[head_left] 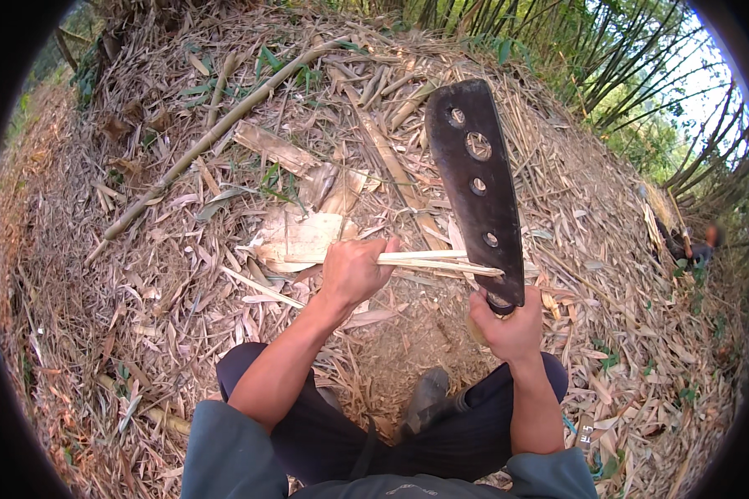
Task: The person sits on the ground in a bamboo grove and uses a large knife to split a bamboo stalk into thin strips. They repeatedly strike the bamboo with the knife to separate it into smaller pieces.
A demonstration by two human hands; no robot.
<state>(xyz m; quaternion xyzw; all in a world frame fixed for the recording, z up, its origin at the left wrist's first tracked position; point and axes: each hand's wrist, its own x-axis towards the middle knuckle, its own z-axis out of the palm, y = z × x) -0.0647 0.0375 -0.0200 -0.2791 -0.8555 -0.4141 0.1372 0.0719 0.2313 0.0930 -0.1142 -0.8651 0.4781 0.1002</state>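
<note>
Your left hand (354,270) grips pale split strips (429,263), which extend rightward to the blade. Your right hand (508,326) encloses the handle end of a broad, dark blade (478,209), perforated by a row of round holes. The blade tip points away from you, toward the far edge of the ground (391,345). The lower strip's end overlaps the blade face near the handle; contact cannot be confirmed. Beyond your left hand lies a flat, pale slab (287,237). A long pole (200,149) lies diagonally across the ground's left half. Stalks (641,83) stand along its far right edge.
</note>
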